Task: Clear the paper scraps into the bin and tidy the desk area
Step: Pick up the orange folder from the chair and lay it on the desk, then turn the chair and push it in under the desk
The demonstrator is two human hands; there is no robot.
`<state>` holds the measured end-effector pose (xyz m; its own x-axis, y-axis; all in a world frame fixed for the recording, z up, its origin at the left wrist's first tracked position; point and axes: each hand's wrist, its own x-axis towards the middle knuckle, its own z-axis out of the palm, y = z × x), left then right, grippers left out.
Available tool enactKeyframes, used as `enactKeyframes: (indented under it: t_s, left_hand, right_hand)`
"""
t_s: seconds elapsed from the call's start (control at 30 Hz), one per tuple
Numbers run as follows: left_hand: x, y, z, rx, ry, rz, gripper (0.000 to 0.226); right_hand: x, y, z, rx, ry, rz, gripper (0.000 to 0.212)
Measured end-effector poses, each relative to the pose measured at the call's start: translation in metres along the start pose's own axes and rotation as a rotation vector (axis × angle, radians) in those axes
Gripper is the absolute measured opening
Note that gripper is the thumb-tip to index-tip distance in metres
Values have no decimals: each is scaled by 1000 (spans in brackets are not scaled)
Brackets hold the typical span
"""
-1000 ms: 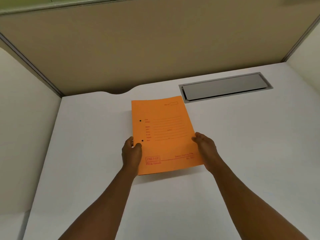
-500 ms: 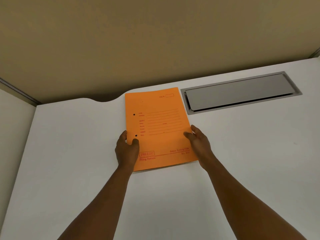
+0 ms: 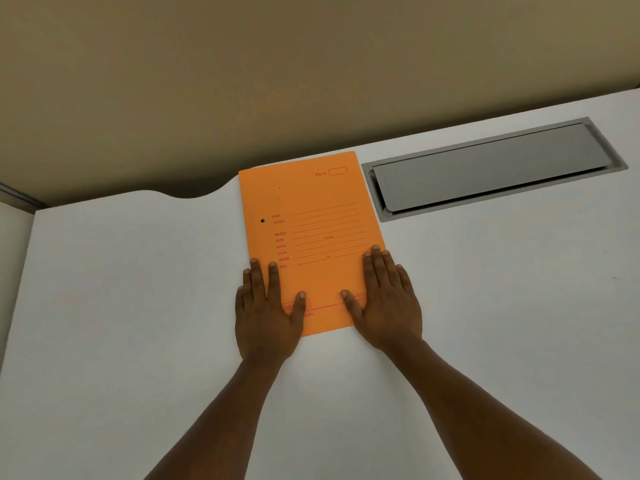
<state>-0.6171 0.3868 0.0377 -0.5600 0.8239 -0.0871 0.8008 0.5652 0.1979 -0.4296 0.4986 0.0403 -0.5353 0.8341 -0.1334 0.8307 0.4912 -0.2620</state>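
Tidying looks to be the step in hand — left hand (image 3: 266, 317) and right hand (image 3: 384, 299) lie flat, fingers spread, gripping nothing, pressing the near corners of the folder (image 3: 311, 230) onto the desk (image 3: 121, 306). Beyond lies a grey hatch (image 3: 491, 168). No scraps or bin show — next, lift off.

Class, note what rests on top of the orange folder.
Both hands lie flat on the orange folder: left hand, right hand. They cover its lower corners and some print.
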Motion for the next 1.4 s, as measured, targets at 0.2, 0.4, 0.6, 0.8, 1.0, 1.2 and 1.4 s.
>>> enactKeyframes:
  t_s: [0.2,0.4,0.6,0.8,1.0,1.2,1.4]
  left_hand:
    - [-2,0,-11,11,-75,11,83]
    - [-24,-8,-52,55,-155,105,87]
    - [-113,-11,-89,65,-114,168,91]
    - [-212,-7,-122,21,-74,186,86]
    - [-312,-20,-143,-71,0,228,91]
    - [-423,-42,-144,-45,43,245,91]
    - [-522,-57,-146,-43,56,248,92]
  right_hand:
    - [-2,-2,-8,-8,-36,4,88]
    - [-32,-15,-35,44,-1,-5,92]
    - [-121,-34,-62,77,52,-34,90]
    - [-212,-47,-92,98,94,-40,94]
    - [-316,-65,-101,137,129,-35,97]
    - [-438,-87,-85,112,146,-54,96]
    - [-545,-99,-80,80,154,-47,98]
